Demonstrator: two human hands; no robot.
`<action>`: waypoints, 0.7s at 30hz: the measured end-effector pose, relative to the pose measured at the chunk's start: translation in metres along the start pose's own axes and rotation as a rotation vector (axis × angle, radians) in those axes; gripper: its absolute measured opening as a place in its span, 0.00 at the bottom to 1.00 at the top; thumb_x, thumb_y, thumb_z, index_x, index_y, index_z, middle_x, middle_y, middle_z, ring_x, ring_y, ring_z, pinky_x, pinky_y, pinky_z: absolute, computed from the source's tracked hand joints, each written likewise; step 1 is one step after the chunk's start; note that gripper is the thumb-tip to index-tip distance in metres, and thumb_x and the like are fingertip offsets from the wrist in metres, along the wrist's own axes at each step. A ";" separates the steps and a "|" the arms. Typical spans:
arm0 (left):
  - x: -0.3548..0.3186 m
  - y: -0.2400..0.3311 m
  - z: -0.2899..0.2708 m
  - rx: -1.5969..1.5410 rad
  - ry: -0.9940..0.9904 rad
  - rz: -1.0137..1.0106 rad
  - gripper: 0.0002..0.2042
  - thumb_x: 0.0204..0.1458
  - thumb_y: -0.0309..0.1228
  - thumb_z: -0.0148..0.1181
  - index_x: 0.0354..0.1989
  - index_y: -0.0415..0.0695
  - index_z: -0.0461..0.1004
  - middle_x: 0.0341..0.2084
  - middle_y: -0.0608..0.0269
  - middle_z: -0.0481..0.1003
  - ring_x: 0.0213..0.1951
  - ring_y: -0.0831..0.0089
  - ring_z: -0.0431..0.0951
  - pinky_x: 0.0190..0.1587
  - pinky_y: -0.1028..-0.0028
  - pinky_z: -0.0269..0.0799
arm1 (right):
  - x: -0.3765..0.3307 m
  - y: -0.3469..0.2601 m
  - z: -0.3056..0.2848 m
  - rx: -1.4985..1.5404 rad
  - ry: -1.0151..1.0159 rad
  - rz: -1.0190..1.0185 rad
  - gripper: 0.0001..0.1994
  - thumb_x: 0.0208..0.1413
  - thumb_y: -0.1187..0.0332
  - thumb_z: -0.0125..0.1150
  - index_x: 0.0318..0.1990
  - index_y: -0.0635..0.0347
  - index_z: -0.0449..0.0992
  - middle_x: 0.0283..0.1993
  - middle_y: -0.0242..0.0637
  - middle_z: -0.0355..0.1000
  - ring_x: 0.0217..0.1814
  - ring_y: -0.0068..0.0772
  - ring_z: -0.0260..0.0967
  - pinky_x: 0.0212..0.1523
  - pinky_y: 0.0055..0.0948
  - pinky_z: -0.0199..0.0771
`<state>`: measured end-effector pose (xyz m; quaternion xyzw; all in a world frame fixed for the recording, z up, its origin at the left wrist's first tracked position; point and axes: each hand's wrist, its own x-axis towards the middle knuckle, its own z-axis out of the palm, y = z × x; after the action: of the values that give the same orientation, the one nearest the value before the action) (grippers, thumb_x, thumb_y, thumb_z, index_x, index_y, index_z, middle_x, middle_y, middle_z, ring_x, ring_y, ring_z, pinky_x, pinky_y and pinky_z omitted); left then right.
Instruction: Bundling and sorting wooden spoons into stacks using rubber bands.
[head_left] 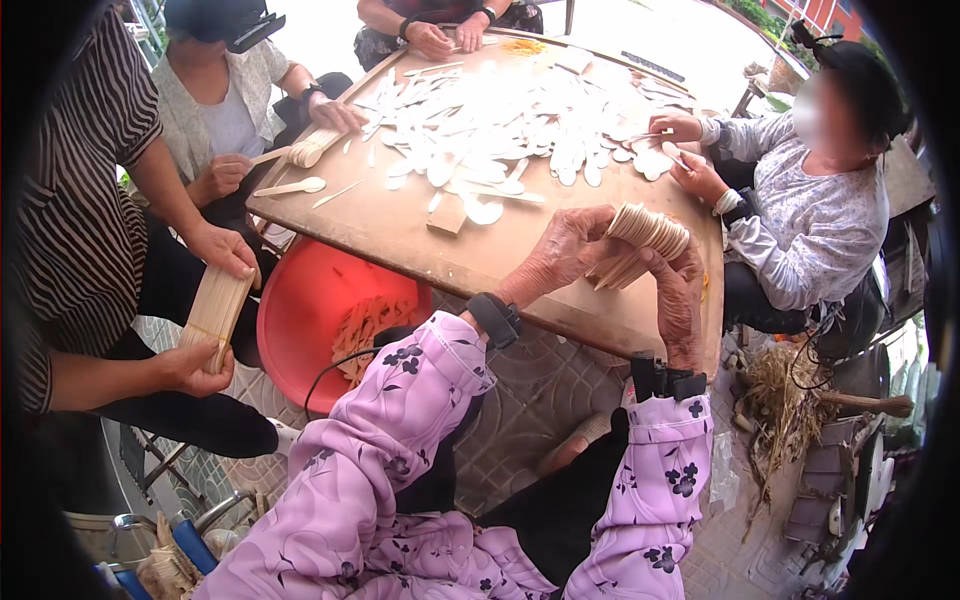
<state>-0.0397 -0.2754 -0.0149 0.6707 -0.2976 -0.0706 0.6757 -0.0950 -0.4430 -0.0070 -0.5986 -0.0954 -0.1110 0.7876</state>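
Most of the sorting looks undone, judging by how things lie: a wide heap of loose wooden spoons (500,125) covers the upper middle of the frame, spread over the brown wooden worktop (400,235), flat and matte, with a worn edge. Those spoons are pale, thin and flat, with rounded bowls and narrow handles, lying every which way.

Below the worktop at centre left sits a red plastic basin (300,315), smooth and round, holding yellowish slivers of wood.

At left, another person's hands press a tall block of pale flat sticks (213,312) together, ends aligned.

Just right of centre, over the worktop's near edge, the left hand (560,252) and right hand (680,290) are both closed around one fanned stack of spoons (645,235), bowls up and overlapping like scales, handles gathered below. That bundle seems partly built, small against the heap left. Purple flowered sleeves (400,450) and black wrist bands lead in from below.
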 end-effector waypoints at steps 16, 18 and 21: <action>0.004 0.028 0.000 0.137 0.210 0.356 0.27 0.46 0.33 0.67 0.56 0.45 0.67 0.42 0.61 0.77 0.44 0.71 0.76 0.50 0.70 0.70 | -0.002 0.012 0.001 -0.094 0.005 0.028 0.13 0.53 0.68 0.64 0.45 0.61 0.76 0.40 0.28 0.75 0.42 0.16 0.68 0.44 0.20 0.67; 0.013 0.040 0.000 0.173 0.179 0.426 0.25 0.44 0.33 0.67 0.53 0.44 0.70 0.38 0.59 0.78 0.41 0.67 0.78 0.47 0.69 0.72 | -0.002 0.009 0.003 -0.101 -0.016 0.034 0.13 0.53 0.68 0.64 0.45 0.61 0.76 0.40 0.28 0.75 0.41 0.16 0.68 0.44 0.19 0.67; 0.020 0.048 -0.011 0.293 0.041 0.405 0.21 0.44 0.34 0.67 0.47 0.43 0.74 0.35 0.58 0.78 0.38 0.68 0.78 0.45 0.70 0.72 | -0.004 0.011 0.003 -0.125 -0.011 0.036 0.13 0.54 0.68 0.63 0.45 0.62 0.75 0.40 0.27 0.74 0.40 0.15 0.68 0.44 0.20 0.67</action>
<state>-0.0328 -0.2717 0.0371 0.6894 -0.4192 0.1240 0.5776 -0.0953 -0.4369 -0.0173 -0.6487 -0.0818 -0.0992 0.7501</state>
